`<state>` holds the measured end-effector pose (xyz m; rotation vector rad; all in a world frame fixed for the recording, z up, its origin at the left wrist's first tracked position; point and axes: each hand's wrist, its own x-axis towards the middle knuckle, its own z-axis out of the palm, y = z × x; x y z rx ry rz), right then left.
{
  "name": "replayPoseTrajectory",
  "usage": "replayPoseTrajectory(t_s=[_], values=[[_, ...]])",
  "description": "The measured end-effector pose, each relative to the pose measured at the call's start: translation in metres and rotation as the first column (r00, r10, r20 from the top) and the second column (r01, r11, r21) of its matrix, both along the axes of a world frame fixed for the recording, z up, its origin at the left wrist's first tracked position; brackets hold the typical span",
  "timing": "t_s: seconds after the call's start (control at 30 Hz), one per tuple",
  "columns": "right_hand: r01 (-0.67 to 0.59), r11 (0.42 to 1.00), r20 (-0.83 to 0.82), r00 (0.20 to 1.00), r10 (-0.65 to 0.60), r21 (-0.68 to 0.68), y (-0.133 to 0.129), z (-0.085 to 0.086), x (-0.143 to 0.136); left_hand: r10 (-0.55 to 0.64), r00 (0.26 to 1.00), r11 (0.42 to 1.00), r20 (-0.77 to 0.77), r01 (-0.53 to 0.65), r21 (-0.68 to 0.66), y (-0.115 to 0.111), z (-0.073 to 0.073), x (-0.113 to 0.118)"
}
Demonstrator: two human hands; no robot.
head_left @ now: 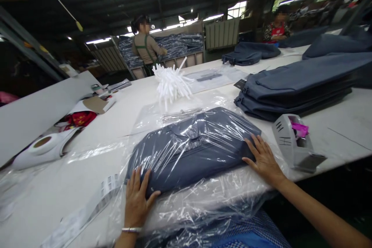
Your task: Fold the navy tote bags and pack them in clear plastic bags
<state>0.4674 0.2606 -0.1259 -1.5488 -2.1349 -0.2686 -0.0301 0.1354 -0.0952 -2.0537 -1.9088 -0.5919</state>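
Observation:
In front of me a dark blue fabric bag (186,143) lies flat inside a clear plastic bag (203,190), whose loose film hangs over the table's front edge. My left hand (138,197) rests on the film at the bag's near left corner, fingers spread. At the bag's right end, my right hand (263,159) lies on the plastic with its fingers apart. Neither hand grips anything. Beyond the wrapped bag stands a bunch of white foam-like sticks (173,83).
Stacked dark blue bags (296,85) lie at the right. A grey tape dispenser (293,143) stands near my right hand. To the left are a strip of printed labels (87,209) and a white roll (45,145) on the white table (116,120). Two people work farther back.

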Motion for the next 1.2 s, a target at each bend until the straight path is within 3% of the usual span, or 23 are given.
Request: replayPoseTrajectory(t_s=[0.13, 0.23, 0.4, 0.57, 0.63, 0.7, 0.73, 0.8, 0.87, 0.93, 1.03, 1.1, 1.2], values=[[0.014, 0.998, 0.006, 1.000, -0.014, -0.067, -0.014, -0.005, 0.017, 0.013, 1.000, 0.999, -0.022, -0.014, -0.045, -0.007, 0.003, -0.004], [-0.020, 0.994, 0.020, 1.000, 0.023, -0.107, -0.015, -0.002, 0.025, 0.033, 0.999, 0.998, -0.028, -0.034, -0.045, 0.000, 0.004, -0.004], [-0.008, 0.996, -0.002, 1.000, 0.008, -0.084, -0.019, 0.020, 0.016, 0.088, 0.996, 0.996, 0.009, -0.088, -0.017, 0.008, 0.008, -0.001], [-0.141, 0.990, -0.144, 0.980, 0.139, 0.000, -0.068, 0.043, -0.002, 0.130, 0.990, 0.989, 0.046, -0.133, 0.070, -0.024, 0.033, 0.032], [-0.199, 0.978, -0.222, 0.958, 0.181, -0.060, -0.091, 0.047, -0.008, 0.062, 0.995, 0.990, 0.077, -0.071, 0.124, -0.036, 0.044, 0.060], [-0.187, 0.959, -0.278, 0.953, 0.123, -0.215, -0.110, 0.049, -0.014, -0.110, 0.989, 0.985, 0.100, 0.095, 0.142, -0.041, 0.054, 0.091], [-0.168, 0.928, -0.297, 0.953, 0.066, -0.333, -0.117, 0.048, -0.017, -0.214, 0.971, 0.970, 0.103, 0.199, 0.140, -0.039, 0.057, 0.108], [-0.162, 0.794, -0.360, 0.930, -0.076, -0.586, -0.128, 0.045, -0.024, -0.391, 0.915, 0.916, 0.097, 0.378, 0.132, -0.029, 0.061, 0.138], [-0.257, 0.622, -0.484, 0.845, -0.226, -0.739, -0.134, 0.039, -0.033, -0.500, 0.863, 0.865, 0.075, 0.491, 0.105, -0.011, 0.061, 0.165], [-0.399, 0.522, -0.622, 0.691, -0.369, -0.754, -0.139, 0.032, -0.043, -0.572, 0.819, 0.820, 0.050, 0.572, 0.012, 0.011, 0.055, 0.188], [-0.532, 0.508, -0.730, 0.404, -0.551, -0.678, -0.144, 0.025, -0.057, -0.629, 0.774, 0.751, 0.065, 0.627, -0.207, 0.040, 0.036, 0.213], [-0.578, 0.535, -0.744, 0.207, -0.635, -0.617, -0.146, 0.024, -0.063, -0.605, 0.791, 0.747, 0.093, 0.605, -0.275, 0.053, 0.021, 0.223], [-0.629, 0.562, -0.743, 0.038, -0.668, -0.537, -0.151, 0.028, -0.063, -0.571, 0.815, 0.770, 0.099, 0.574, -0.277, 0.060, 0.009, 0.229]])
